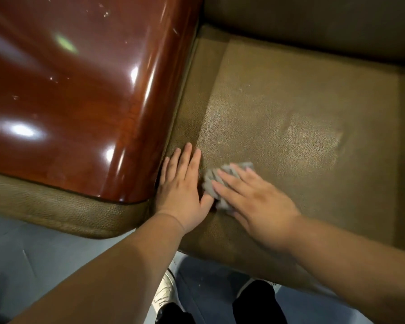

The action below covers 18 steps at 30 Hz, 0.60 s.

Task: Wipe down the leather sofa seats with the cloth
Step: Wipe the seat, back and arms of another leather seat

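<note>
An olive-brown leather sofa seat [302, 108] fills the right half of the view. A crumpled grey cloth [212, 181] lies near the seat's front left corner. My right hand [255, 199] presses flat on the cloth with straight fingers, covering most of it. My left hand [182, 183] rests flat on the seat right beside the cloth, against the armrest, fingers straight and together. A duller wiped patch shows on the leather further right.
A glossy red-brown wooden armrest top [75, 90] borders the seat on the left, with olive leather padding [63, 211] under its front edge. The backrest [313, 26] rises behind. Grey-blue floor [33, 253] and my shoes [164, 298] lie below.
</note>
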Each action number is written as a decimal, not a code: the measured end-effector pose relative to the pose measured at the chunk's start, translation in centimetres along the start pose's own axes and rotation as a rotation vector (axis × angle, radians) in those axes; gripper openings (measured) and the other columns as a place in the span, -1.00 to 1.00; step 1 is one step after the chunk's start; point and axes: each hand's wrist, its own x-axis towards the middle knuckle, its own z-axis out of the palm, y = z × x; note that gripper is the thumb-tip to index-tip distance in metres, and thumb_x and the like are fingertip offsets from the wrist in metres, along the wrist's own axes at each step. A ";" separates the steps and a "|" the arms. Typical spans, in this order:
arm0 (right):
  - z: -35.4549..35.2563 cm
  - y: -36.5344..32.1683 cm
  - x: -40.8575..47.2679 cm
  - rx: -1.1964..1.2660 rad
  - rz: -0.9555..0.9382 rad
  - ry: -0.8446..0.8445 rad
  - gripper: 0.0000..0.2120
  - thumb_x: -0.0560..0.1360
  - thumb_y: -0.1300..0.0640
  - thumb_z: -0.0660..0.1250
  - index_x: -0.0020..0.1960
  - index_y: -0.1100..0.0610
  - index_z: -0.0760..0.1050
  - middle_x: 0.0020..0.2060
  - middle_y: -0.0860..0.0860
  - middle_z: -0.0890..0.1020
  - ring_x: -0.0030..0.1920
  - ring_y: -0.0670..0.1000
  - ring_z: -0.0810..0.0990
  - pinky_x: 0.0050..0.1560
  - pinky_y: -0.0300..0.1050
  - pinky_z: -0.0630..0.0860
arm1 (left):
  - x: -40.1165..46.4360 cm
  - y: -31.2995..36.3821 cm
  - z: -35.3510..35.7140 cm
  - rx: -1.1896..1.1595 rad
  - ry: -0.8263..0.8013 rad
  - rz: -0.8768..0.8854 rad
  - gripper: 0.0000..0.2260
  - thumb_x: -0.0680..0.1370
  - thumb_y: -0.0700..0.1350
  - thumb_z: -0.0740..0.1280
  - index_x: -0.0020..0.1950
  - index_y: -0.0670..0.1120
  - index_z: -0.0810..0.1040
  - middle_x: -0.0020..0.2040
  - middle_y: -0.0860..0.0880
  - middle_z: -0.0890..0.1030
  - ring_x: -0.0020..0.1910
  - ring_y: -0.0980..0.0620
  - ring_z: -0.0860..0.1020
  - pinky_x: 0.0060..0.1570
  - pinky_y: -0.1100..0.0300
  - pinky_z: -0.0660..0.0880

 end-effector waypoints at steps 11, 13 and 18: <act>-12.8 -2.6 -4.7 0.185 0.580 -0.162 -0.37 0.65 -0.21 0.19 0.65 -0.13 0.09 0.37 0.01 0.53 0.16 0.14 0.63 0.00 0.01 0.57 | -6.2 3.0 -11.0 -0.186 -0.403 -0.140 -0.56 0.70 0.10 0.20 0.59 0.11 0.40 0.50 0.10 0.51 0.44 0.06 0.49 0.44 0.11 0.43; -16.4 -3.6 -4.2 0.216 0.651 -0.101 -0.41 0.63 -0.23 0.21 0.57 -0.10 0.12 0.25 0.04 0.61 0.07 0.16 0.67 -0.10 0.01 0.54 | -6.9 4.3 -15.0 -0.197 -0.380 -0.120 -0.57 0.69 0.11 0.21 0.56 0.12 0.44 0.46 0.11 0.55 0.40 0.07 0.53 0.41 0.13 0.45; -25.4 -6.8 -3.1 0.175 0.631 -0.046 -0.59 0.61 -0.19 0.27 0.37 -0.04 0.36 0.23 0.05 0.58 0.12 0.15 0.63 -0.05 -0.01 0.50 | -8.7 5.8 -26.1 -0.170 -0.269 -0.091 -0.64 0.69 0.08 0.23 0.46 0.10 0.53 0.34 0.06 0.63 0.30 -0.02 0.59 0.30 0.08 0.52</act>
